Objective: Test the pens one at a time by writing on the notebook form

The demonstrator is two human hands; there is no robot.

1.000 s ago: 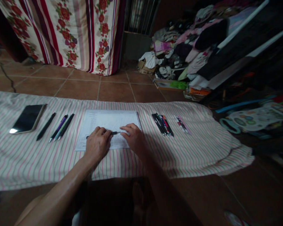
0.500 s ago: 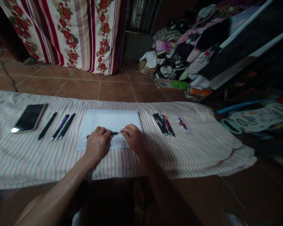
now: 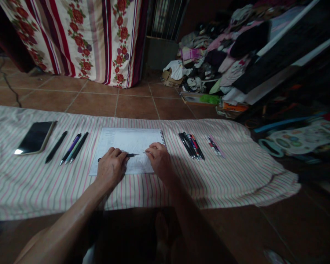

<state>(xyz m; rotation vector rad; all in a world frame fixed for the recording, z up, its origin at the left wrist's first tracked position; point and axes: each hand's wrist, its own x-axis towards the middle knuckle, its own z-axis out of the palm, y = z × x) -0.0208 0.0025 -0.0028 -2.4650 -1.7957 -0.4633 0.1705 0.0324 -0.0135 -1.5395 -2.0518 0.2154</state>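
Observation:
My left hand (image 3: 112,165) is closed around a black pen (image 3: 131,155), whose thin metal refill end points right. The pen lies low over a spiral notebook (image 3: 136,137) with printed pages. Just to the right of that tip, my right hand (image 3: 160,157) pinches thumb and forefinger together. A tiny pale bit shows at those fingertips, too small to name. A narrow gap separates it from the pen. The spiral binding runs along the notebook's right edge, partly behind my right hand.
Left of the notebook lie several pens (image 3: 73,148), a thick black pen (image 3: 56,147) and a phone (image 3: 35,137). To the right are a bunch of dark pens (image 3: 191,146) and a smaller group with a pink one (image 3: 216,146). Striped cloth (image 3: 236,176) covers the surface.
My right hand has drawn slightly right and up, away from the pen's tip, opening a gap between them. My left hand has shifted slightly left with the pen.

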